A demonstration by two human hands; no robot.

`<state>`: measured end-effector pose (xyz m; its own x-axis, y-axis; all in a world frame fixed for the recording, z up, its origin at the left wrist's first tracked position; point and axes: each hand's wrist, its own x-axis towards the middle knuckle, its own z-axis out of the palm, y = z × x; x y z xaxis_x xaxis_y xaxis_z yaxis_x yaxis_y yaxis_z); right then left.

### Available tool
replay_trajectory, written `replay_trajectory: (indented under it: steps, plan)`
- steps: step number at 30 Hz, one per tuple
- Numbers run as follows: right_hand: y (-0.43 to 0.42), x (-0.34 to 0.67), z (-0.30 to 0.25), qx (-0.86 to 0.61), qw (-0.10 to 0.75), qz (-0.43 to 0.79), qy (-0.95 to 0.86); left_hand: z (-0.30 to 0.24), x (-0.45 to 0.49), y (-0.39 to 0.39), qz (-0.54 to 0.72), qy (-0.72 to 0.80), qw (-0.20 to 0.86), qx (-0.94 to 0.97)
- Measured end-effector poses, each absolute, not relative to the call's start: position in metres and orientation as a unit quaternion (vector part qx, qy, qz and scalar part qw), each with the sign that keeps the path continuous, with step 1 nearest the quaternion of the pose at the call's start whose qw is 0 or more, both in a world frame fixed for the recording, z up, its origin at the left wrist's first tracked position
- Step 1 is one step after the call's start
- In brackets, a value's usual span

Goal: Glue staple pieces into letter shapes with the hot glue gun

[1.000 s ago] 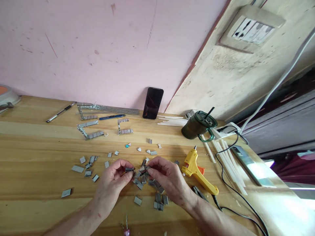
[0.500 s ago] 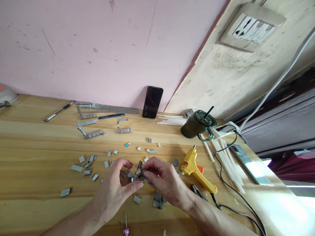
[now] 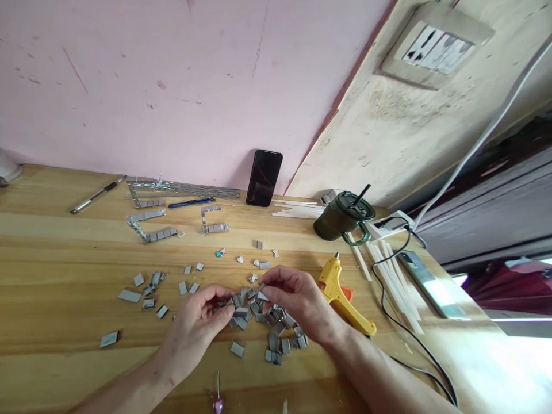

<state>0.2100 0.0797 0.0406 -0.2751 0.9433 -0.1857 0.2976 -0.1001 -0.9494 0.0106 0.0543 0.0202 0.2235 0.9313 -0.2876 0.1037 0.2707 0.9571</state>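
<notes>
Near the middle of the table, a loose heap of small grey rectangular pieces (image 3: pixel 278 319) lies between and below my hands. My left hand (image 3: pixel 200 322) is at the heap's left side, its thumb and fingers closed around a grey piece (image 3: pixel 240 313); its fingertips are partly hidden among others. On the right, my right hand (image 3: pixel 297 299) pinches another small grey piece (image 3: pixel 261 295) between thumb and forefinger, just above the heap. One single piece (image 3: pixel 237 349) rests in front of the heap, apart from it.
A yellow glue gun (image 3: pixel 340 296) lies right of my right hand, its black cable (image 3: pixel 388 290) looping along the right. Behind stand a dark green mug (image 3: pixel 342 215) and a phone (image 3: pixel 264 178). White glue sticks (image 3: pixel 394 282) lie at right. Angular grey assemblies (image 3: pixel 161 234) sit at back left.
My left hand has closed from a wide curve around the pieces to a grip. My right hand has shifted slightly right and up with a piece, and more of the heap shows between the hands.
</notes>
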Motion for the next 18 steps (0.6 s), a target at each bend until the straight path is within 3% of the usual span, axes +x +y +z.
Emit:
replay_trajectory:
  steps: [5,12,18]
  plan:
    - [0.083,0.223,0.047,-0.566,0.265,0.365,-0.69,0.023,0.011,0.054,0.369,0.526,0.619,0.452]
    - [0.075,0.21,0.067,-0.547,0.154,0.241,-0.787,0.024,0.012,0.053,0.388,0.52,0.633,0.423]
    - [0.072,0.194,0.067,-0.453,0.164,0.411,-0.774,0.015,0.012,0.047,0.406,0.452,0.651,0.455]
